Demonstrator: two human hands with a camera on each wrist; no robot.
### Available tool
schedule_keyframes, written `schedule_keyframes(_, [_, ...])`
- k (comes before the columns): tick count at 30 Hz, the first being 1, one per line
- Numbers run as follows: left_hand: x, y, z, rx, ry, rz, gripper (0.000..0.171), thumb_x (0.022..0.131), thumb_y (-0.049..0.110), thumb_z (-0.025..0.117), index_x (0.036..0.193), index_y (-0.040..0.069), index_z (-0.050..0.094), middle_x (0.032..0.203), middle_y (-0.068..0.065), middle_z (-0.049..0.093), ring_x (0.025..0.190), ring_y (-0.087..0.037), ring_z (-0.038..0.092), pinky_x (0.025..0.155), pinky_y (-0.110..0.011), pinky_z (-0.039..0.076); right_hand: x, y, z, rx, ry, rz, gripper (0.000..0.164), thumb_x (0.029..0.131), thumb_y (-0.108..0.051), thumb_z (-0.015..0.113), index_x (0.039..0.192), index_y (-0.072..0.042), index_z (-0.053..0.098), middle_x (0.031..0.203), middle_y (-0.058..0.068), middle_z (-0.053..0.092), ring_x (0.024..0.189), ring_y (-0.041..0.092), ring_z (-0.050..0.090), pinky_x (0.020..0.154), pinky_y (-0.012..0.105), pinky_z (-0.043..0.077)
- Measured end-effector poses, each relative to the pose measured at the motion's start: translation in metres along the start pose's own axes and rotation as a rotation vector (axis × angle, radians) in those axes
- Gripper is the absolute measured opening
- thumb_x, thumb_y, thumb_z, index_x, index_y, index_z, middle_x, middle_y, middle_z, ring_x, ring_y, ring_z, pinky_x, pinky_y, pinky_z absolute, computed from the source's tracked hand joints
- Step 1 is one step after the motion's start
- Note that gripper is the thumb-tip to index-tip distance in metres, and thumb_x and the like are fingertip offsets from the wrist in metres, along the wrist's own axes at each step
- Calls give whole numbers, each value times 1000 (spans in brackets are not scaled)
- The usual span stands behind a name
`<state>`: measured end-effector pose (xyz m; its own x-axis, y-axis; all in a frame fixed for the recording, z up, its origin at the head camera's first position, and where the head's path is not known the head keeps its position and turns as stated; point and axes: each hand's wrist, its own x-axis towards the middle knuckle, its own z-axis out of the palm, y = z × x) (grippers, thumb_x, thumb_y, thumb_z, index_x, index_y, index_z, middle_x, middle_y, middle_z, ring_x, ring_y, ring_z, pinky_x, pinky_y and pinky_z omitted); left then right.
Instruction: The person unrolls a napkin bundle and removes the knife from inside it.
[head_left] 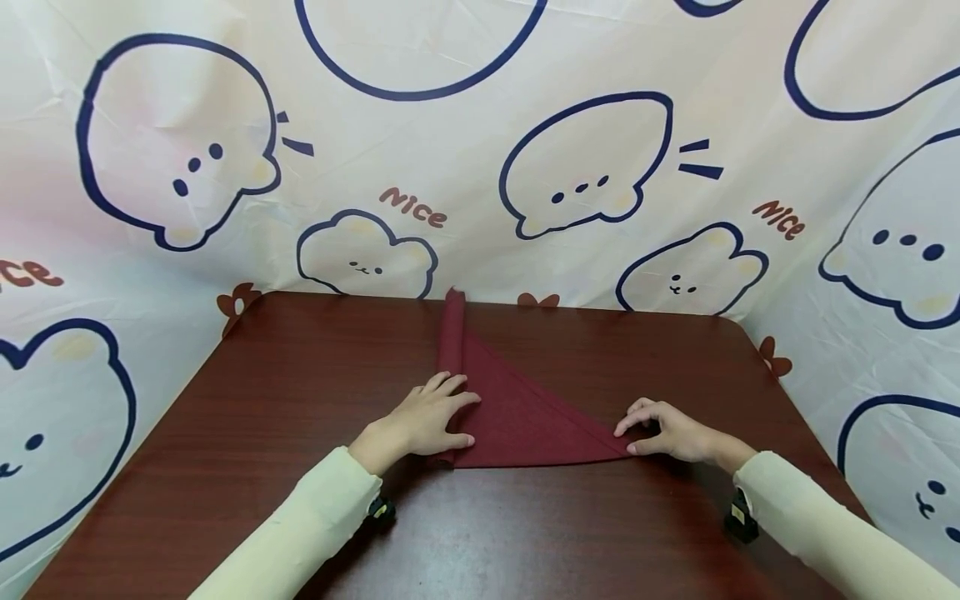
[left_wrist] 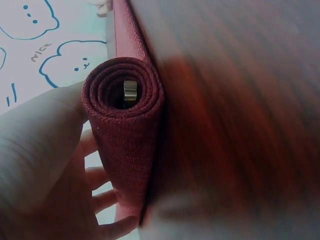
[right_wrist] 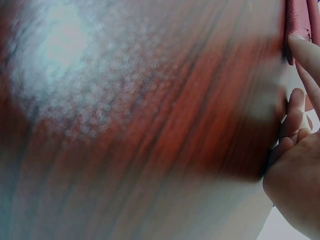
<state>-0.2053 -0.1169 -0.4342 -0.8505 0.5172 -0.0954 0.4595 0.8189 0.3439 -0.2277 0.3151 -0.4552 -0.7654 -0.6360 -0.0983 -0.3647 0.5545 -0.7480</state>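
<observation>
A dark red cloth napkin point(head_left: 525, 417) lies on the table, rolled up along its left side and flat in a triangle towards the right. My left hand point(head_left: 429, 417) rests across the roll point(head_left: 452, 333) with its fingers spread. In the left wrist view, the roll's spiral end point(left_wrist: 122, 112) faces the camera, and a small shiny gold-coloured piece point(left_wrist: 130, 91) shows inside it. Beside it, the left hand point(left_wrist: 55, 155) lays its extended fingers along the roll. My right hand point(head_left: 675, 432) pinches the napkin's pointed right corner between thumb and fingers. The right wrist view shows only part of that hand point(right_wrist: 297, 165).
The brown wood-grain table point(head_left: 570, 533) carries the cloth near its middle, and the roll reaches to its back edge. A pale curtain point(head_left: 465, 142) with cartoon drawings hangs behind and at the sides. Each wrist wears a small black device point(head_left: 741, 518).
</observation>
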Motion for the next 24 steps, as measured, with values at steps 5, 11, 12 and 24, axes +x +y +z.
schedule_keyframes(5, [-2, -4, -1, -12, 9, 12, 61, 92, 42, 72, 146, 19, 54, 163, -14, 34, 153, -41, 24, 115, -63, 32, 0, 0, 0, -1, 1, 3, 20, 89, -19, 77, 108, -14, 76, 111, 8, 60, 101, 5, 51, 89, 24, 41])
schedule_keyframes(11, [-6, -9, -1, -24, 18, 16, 60, 92, 41, 72, 145, 19, 54, 164, -14, 33, 153, -42, 25, 115, -64, 32, -1, 2, 2, 10, 5, -2, 19, 89, -19, 77, 108, -14, 76, 110, 8, 61, 101, 5, 51, 89, 24, 41])
schedule_keyframes(12, [-6, -9, -1, -25, 19, 15, 60, 92, 41, 72, 145, 19, 54, 164, -14, 33, 153, -42, 25, 115, -64, 32, -1, 2, 2, 11, 6, -5, 19, 89, -19, 77, 108, -13, 76, 110, 9, 61, 101, 5, 51, 89, 24, 41])
schedule_keyframes(24, [-14, -17, -3, -61, 55, 6, 58, 92, 40, 72, 144, 19, 56, 164, -14, 32, 151, -43, 27, 112, -67, 34, -1, 3, 2, 10, 10, 6, 19, 89, -19, 77, 108, -14, 76, 110, 8, 61, 102, 7, 52, 88, 26, 41])
